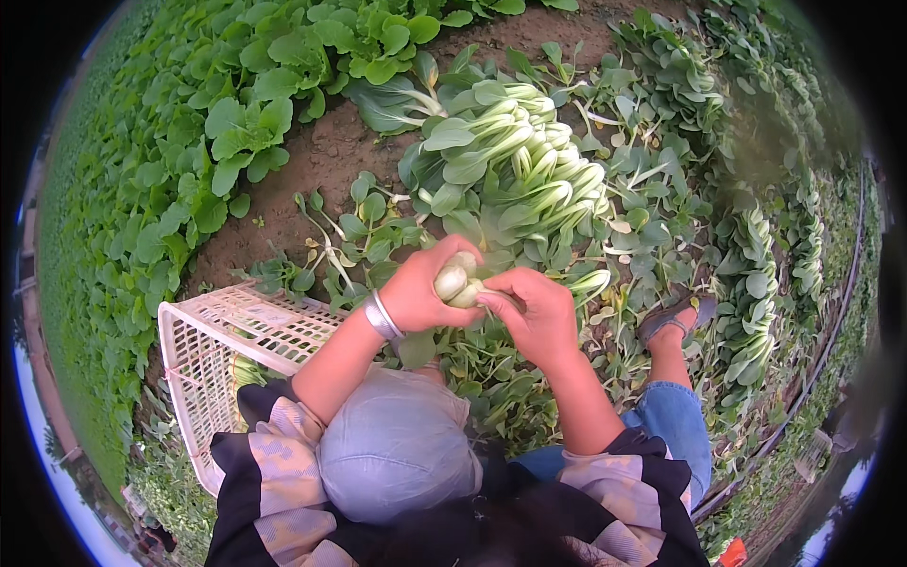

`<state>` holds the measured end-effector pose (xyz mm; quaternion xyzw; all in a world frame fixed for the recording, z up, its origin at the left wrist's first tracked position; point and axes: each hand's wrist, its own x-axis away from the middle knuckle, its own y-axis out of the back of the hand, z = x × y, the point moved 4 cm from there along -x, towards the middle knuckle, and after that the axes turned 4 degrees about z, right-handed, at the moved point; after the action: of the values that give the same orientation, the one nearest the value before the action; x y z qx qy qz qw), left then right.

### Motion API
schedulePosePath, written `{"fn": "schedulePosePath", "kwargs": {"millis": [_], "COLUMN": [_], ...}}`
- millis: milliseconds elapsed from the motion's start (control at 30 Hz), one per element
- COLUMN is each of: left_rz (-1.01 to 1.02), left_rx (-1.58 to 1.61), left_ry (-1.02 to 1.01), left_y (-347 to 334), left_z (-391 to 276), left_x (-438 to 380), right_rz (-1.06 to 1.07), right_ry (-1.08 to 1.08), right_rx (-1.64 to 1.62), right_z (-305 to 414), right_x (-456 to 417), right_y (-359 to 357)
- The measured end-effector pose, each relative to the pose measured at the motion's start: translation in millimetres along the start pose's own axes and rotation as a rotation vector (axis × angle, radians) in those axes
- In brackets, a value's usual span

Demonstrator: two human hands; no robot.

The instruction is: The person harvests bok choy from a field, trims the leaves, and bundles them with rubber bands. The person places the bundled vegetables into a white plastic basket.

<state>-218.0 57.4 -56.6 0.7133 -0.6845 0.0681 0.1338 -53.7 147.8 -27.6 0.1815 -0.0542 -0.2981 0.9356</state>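
My left hand is wrapped around a few bok choy heads, their pale bases turned up towards me. A silver bangle circles that wrist. With thumb and forefinger, my right hand pinches a bok choy stalk at the near side of the bunch. The leaves of the held heads are mostly hidden beneath my hands. Just beyond lies a large pile of bok choy, bases towards the right and leaves to the left. One separate head rests to the right of my right hand.
A white plastic crate with bok choy inside lies tipped at my left. Leafy plants grow beyond bare soil. Trimmed leaves litter the ground. More bok choy rows lie right, past my sandalled foot.
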Motion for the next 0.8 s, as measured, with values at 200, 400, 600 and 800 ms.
{"fn": "schedulePosePath", "kwargs": {"millis": [200, 400, 600, 800], "left_rz": [0.223, 0.289, 0.057, 0.136], "left_rx": [-0.433, -0.213, -0.286, -0.151], "left_ry": [-0.020, -0.008, -0.160, -0.042], "left_y": [2, -8, 2, -4], "left_z": [3, -6, 5, 3], "left_x": [5, -7, -3, -1], "right_rz": [0.201, -0.749, -0.765, -0.876], "right_ry": [-0.312, -0.432, -0.145, -0.471], "right_rx": [-0.001, 0.018, -0.507, -0.626], "right_z": [-106, -257, -205, -182], "right_x": [-3, -76, -57, 41], "right_y": [8, 50, 7, 61]}}
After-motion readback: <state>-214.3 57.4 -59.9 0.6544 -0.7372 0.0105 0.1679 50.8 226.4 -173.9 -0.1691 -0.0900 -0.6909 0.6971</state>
